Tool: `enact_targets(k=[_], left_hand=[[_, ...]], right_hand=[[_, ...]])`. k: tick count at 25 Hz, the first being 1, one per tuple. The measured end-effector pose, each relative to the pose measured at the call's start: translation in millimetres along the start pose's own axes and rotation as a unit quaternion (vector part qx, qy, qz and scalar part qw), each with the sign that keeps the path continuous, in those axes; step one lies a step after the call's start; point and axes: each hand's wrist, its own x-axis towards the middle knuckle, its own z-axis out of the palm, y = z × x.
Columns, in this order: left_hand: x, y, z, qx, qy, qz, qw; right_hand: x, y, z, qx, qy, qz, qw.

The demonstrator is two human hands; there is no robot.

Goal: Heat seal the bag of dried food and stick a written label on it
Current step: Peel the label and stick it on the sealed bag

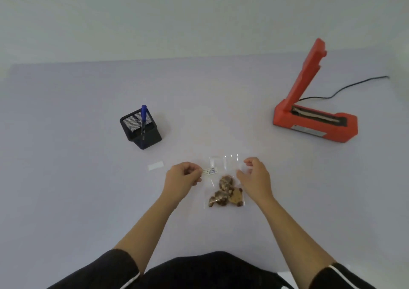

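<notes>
A clear plastic bag (224,167) lies flat on the table in front of me, with brown dried food (225,192) bunched in its near end. My left hand (183,178) pinches the left end of a small white written label (211,171), which hangs over the bag's upper left part. At the bag's right edge my right hand (254,175) hovers with loosely curled fingers, and I cannot tell whether it touches the bag. The red heat sealer (314,120) stands at the right with its lid raised.
A black mesh pen holder (141,129) with a blue pen (143,116) stands at the left. A small white strip of paper (155,166) lies left of my left hand. The sealer's black cord (345,87) runs off to the right.
</notes>
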Motion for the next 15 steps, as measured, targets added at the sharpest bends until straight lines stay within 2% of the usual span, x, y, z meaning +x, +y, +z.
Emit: enact_targets(k=[3,7,11,15], left_hand=[[14,8,29,0.039,-0.023,0.022,0.999],[31,7,51,0.054,-0.018,0.006,0.998],[38,-3,56,0.070,-0.009,-0.009,0.997],[41,-9,60,0.074,-0.001,-0.014,0.997]], right_hand=[[2,6,2,0.049,-0.039,0.026,0.998],[10,8,2,0.103,-0.065,0.027,0.992],[17,11,3,0.080,-0.083,-0.007,0.993],[23,14,1,0.072,-0.112,0.010,0.991]])
